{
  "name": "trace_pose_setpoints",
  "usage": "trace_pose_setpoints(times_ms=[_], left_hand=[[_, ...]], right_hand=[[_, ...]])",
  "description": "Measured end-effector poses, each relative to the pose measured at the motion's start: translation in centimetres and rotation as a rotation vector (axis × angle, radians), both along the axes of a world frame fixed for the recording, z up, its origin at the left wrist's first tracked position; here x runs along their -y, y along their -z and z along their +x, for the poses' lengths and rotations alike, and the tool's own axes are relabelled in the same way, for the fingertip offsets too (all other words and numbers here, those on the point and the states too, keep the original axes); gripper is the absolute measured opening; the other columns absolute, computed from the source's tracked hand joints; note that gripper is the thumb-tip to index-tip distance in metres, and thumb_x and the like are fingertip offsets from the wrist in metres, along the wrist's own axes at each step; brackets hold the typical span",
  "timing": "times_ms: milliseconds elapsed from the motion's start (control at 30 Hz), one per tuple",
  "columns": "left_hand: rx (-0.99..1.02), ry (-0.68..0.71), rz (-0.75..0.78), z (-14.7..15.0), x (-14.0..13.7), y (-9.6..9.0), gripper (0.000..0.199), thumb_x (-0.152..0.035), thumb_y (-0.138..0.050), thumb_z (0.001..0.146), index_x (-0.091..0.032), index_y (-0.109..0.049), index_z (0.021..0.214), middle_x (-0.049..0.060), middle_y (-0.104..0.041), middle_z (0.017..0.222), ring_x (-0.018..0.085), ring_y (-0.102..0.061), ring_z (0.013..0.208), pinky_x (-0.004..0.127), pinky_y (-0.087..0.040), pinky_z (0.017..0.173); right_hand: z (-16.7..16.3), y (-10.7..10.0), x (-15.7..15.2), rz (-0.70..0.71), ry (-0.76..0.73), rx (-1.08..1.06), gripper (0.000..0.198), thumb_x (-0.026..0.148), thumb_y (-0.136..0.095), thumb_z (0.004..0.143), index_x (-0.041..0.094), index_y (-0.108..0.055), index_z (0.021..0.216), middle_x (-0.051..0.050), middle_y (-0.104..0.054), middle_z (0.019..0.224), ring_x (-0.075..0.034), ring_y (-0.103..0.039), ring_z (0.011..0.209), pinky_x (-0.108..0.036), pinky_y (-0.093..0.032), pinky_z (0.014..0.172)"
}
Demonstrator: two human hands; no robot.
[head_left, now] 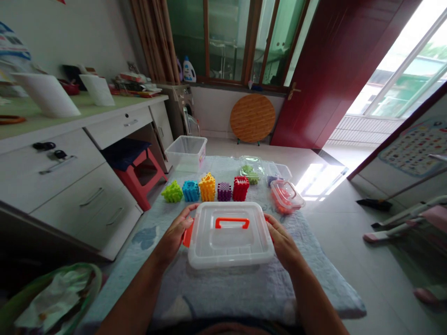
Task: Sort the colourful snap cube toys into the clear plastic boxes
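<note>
Bare forearms (138,284) lie nearest the camera, ending in a left hand (177,234) and right hand (282,241) whose fingers I log as curled about opposite short sides of a translucent storage box (228,253), left thumb at the orange latch (187,235). Long axis runs left-right between the palms, neither hand nearer; I cannot tell whether the base touches the blue-grey cloth (244,298). Five block builds (207,187) crowd its far edge; I note more room toward the body.

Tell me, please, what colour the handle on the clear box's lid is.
The handle is bright orange-red; it shows best in the head view.
</note>
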State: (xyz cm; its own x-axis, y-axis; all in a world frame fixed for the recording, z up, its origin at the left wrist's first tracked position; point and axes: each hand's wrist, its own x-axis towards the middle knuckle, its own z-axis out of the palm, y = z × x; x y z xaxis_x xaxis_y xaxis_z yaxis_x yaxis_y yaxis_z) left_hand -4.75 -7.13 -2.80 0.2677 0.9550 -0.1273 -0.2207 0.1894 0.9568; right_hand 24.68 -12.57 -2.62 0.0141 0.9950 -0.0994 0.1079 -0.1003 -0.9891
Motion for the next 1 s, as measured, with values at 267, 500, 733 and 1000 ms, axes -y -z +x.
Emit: trace_pose_setpoints(times_ms=[267,500,733,1000], left_hand=[[0.170,-0.103,-0.002,-1.3,-1.4,1.3,0.035,-0.034,-0.065,0.079,-0.017,-0.061,0.111,-0.008,-0.047,0.053,0.006,-0.036,0.042,0.015,-0.030,0.042],[0.168,-0.061,-0.031,-1.3,-1.3,1.6,0.039,-0.035,-0.074,0.072,-0.019,-0.062,0.106,-0.004,-0.058,0.068,0.009,-0.053,0.054,0.018,-0.042,0.051],[0.094,-0.073,-0.009,-1.3,-1.4,2.2,0.039,-0.028,-0.075,0.068,-0.018,-0.063,0.104,-0.005,-0.053,0.063,0.010,-0.052,0.052,0.020,-0.039,0.050],[0.103,-0.086,0.012,-1.6,-1.5,2.1,0.036,-0.026,-0.072,0.067,-0.018,-0.065,0.101,-0.004,-0.054,0.065,0.008,-0.048,0.052,0.018,-0.039,0.050]], right_hand=[[1.7,-2.0,-1.2,0.290,0.299,0.403,0.039,0.049,-0.051,0.090,0.019,-0.060,0.114,-0.006,-0.063,0.087,-0.019,-0.059,0.077,-0.033,-0.051,0.070],[-2.5,-7.1,-1.2,0.555,-0.203,0.766,0.017,0.029,-0.058,0.091,0.024,-0.068,0.105,-0.008,-0.064,0.106,-0.024,-0.055,0.103,-0.042,-0.046,0.093],[-2.5,-7.2,-1.2,0.559,-0.138,0.589,0.018,0.027,-0.052,0.095,0.022,-0.067,0.089,-0.005,-0.066,0.090,-0.019,-0.060,0.088,-0.033,-0.049,0.080],[7.2,-8.8,3.7,0.474,0.360,0.589,0.017,0.038,-0.063,0.084,0.026,-0.072,0.091,-0.005,-0.070,0.091,-0.022,-0.065,0.084,-0.034,-0.053,0.080]])
